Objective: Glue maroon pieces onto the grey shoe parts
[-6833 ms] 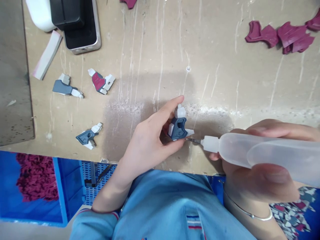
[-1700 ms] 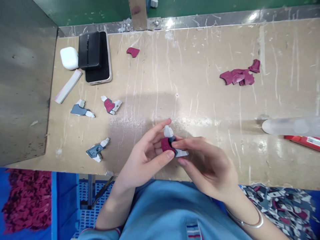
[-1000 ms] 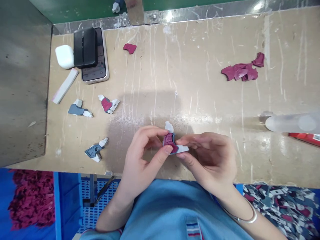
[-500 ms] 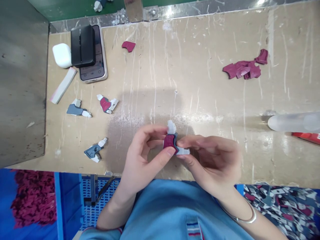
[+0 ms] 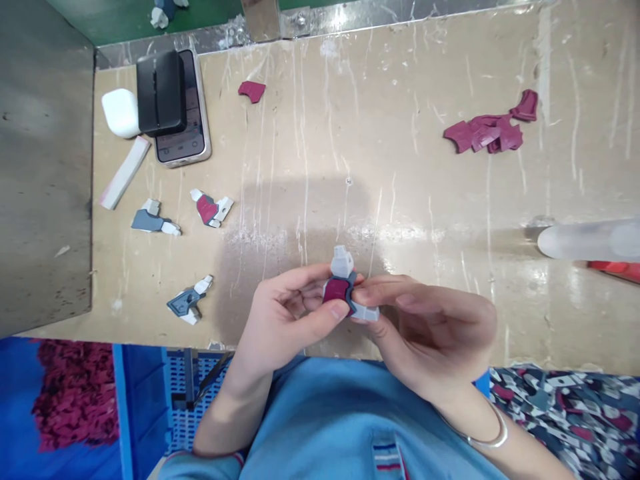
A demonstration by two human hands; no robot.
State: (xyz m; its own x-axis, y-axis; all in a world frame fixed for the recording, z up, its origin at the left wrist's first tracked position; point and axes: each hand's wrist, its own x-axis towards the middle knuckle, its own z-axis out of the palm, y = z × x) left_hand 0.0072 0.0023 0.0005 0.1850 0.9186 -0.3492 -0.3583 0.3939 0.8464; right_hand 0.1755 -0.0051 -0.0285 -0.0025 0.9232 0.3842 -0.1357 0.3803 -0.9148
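Observation:
A small part in white, grey and dark red [image 5: 342,268] is held upright between both hands, low in the middle of the view. My left hand [image 5: 287,319] pinches its dark red face, thumb in front. The fingertips of my right hand [image 5: 433,327] close on its right side, around the lower white end. On the table's left lie a grey and white part [image 5: 149,219], a part with a dark red cover [image 5: 210,208] and another grey and white part [image 5: 189,301].
A dark red piece [image 5: 252,91] lies near the back edge; a heap of them [image 5: 484,133] is at the back right. A phone [image 5: 200,133], black case [image 5: 161,93] and white case [image 5: 120,112] sit left. A translucent bottle [image 5: 590,240] lies right. Bins [image 5: 143,407] stand below.
The held part has turned a little, showing more of its upper white end. Both hands stay closed on it, and my right hand has shifted slightly right and down.

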